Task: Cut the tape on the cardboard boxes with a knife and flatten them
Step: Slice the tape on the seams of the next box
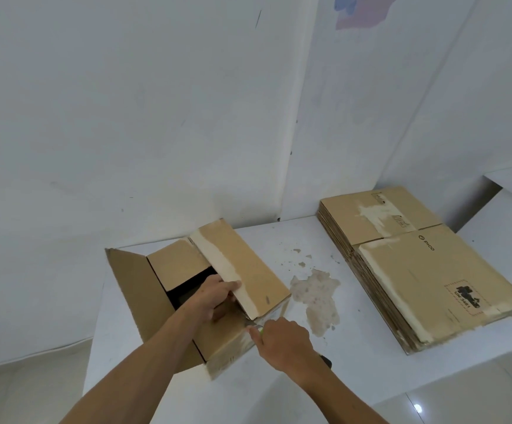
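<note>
A white table [355, 362] with a chipped, worn patch stands against a white wall [126, 117], and a brown cardboard box [187, 289] sits on it with its flaps open. The left hand [215, 296] grips one flap of the box, and the right hand [282, 342] is curled around a knife [256, 326] at the box's near corner. A stack of flat boxes [413, 264] lies to the right of the box.

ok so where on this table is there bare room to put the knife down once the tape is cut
Bare table lies in front of the flattened stack, right of the right hand. The strip between open box and stack is free too, though its surface is patchy. The left side is crowded by the box.
</note>
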`<action>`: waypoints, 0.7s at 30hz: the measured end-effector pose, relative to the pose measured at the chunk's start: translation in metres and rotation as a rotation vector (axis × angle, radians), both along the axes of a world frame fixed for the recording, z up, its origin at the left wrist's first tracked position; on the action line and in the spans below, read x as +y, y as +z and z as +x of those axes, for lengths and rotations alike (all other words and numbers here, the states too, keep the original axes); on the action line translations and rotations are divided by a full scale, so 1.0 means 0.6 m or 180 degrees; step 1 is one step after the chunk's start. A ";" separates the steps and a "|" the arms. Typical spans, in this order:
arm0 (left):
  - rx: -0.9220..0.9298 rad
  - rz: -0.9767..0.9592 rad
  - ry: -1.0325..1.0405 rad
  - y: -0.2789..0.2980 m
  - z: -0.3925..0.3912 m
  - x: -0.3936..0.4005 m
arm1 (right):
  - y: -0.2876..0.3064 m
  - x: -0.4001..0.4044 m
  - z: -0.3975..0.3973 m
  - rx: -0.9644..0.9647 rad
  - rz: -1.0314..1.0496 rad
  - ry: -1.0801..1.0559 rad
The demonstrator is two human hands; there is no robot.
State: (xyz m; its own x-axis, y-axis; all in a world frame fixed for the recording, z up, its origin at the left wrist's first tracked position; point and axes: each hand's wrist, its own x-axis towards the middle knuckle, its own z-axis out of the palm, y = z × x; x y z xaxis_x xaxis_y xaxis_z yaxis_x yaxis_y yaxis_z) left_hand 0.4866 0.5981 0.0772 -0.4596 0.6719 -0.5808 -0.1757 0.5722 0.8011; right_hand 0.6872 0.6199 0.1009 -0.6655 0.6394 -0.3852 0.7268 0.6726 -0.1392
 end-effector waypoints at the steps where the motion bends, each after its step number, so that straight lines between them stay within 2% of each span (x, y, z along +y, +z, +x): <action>1: -0.0030 -0.0013 0.0006 0.001 -0.001 0.002 | 0.000 0.002 0.004 0.0002 0.0025 -0.0033; 10: 0.0029 -0.0012 -0.0110 0.006 -0.001 0.008 | 0.000 -0.012 -0.023 0.0169 0.0320 -0.0161; 13: -0.0161 -0.0083 -0.0010 0.014 -0.007 0.004 | 0.003 -0.005 -0.010 0.0113 0.0261 -0.0227; 17: -0.0418 -0.0186 0.0028 0.022 -0.032 -0.002 | 0.005 0.042 0.033 0.0102 0.0013 -0.0697; 21: -0.0457 -0.0316 -0.0272 0.016 -0.064 -0.019 | 0.031 0.088 0.054 0.0069 -0.0695 -0.0542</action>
State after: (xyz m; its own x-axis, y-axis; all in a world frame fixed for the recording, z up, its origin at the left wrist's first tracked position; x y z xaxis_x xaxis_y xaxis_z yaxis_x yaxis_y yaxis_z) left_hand 0.4484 0.5864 0.0868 -0.3110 0.6410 -0.7017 -0.2316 0.6650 0.7101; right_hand 0.7195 0.6729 0.1193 -0.5651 0.6462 -0.5130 0.8221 0.4933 -0.2843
